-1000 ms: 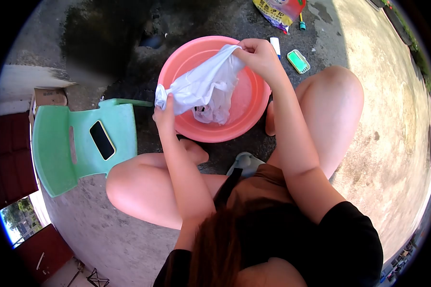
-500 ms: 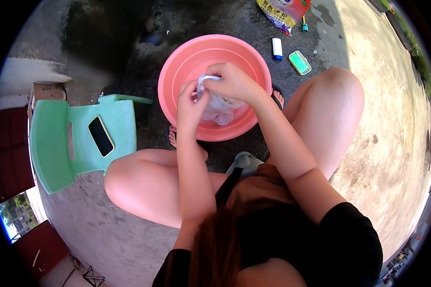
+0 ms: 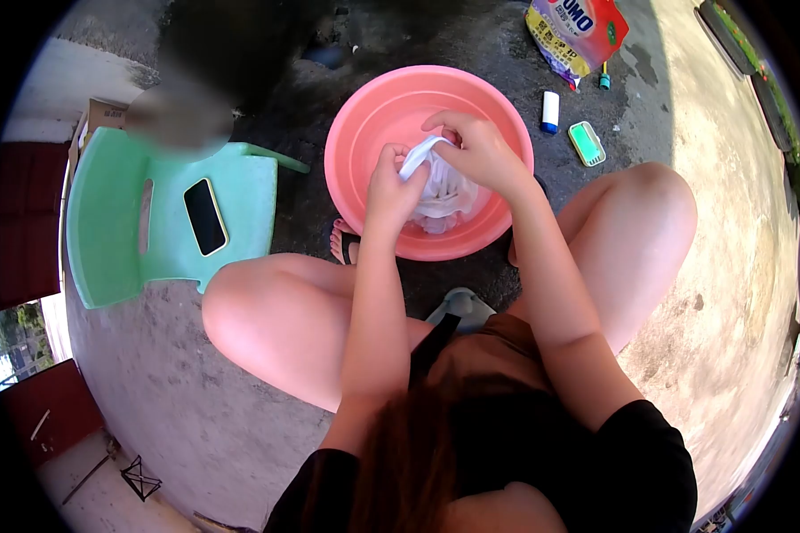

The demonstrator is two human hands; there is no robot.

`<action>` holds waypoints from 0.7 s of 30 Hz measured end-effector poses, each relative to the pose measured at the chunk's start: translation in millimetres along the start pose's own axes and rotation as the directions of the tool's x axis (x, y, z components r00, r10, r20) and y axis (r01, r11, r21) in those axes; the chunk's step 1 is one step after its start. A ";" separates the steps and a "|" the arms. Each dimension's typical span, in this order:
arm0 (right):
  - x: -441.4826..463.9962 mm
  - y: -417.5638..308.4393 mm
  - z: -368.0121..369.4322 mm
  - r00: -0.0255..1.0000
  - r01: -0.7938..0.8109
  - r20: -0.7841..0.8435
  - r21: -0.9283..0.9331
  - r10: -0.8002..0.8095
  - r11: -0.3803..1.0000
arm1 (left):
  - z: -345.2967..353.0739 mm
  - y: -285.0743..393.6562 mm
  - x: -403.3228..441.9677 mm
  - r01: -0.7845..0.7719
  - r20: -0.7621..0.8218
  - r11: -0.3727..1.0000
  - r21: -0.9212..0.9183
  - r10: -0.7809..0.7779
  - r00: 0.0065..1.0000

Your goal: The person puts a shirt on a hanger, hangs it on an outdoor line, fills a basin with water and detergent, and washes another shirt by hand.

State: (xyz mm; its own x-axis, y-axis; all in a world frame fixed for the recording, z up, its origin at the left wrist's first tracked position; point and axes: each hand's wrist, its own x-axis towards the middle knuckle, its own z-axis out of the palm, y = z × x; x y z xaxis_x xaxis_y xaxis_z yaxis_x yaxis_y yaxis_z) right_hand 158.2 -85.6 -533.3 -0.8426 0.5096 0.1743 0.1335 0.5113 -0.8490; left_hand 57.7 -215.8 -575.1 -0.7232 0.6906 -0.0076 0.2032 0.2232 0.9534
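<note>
The left hand point(image 3: 395, 188) and right hand point(image 3: 487, 153) keep a closed grip on the white cloth point(image 3: 444, 190); it is gathered over the pink basin point(image 3: 364, 111), not spread out; its lower folds seem wet.

Black short-sleeved top point(image 3: 524, 435), brown bottoms point(image 3: 489, 354), dark-strapped sandal point(image 3: 350, 243), long reddish-brown hair point(image 3: 404, 466)

Site is an outdoor paved yard. Observed: weathered concrete ground point(image 3: 729, 258), sunlit at three o'clock; a planted strip point(image 3: 775, 102) at two o'clock; a pale wall point(image 3: 53, 84) at ten o'clock; a dark-red panel point(image 3: 25, 218) at nine o'clock.
</note>
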 end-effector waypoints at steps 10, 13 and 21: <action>-7.3 75.2 18.5 0.894 -0.219 0.305 -0.339 0.327 0.915 | -27.8 17.9 4.7 -0.017 -0.293 0.970 -0.244 -0.057 0.954; -8.7 72.0 22.3 0.592 -0.381 0.514 -0.500 0.621 0.778 | -28.3 16.0 5.8 -0.073 -0.338 0.960 -0.271 -0.024 0.941; -38.1 123.9 110.9 0.867 -0.340 0.277 -0.280 0.415 0.898 | -28.7 24.8 0.3 -0.070 -0.265 0.921 -0.382 -0.036 0.963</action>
State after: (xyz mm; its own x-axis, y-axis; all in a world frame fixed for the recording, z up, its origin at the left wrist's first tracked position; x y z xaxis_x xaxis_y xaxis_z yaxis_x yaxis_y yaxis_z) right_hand 149.0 -118.4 -700.5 -0.8194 0.4621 -0.3392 0.5525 0.4792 -0.6820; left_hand 43.6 -229.8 -542.8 -0.8793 0.4748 0.0381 -0.0141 -0.1060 0.9943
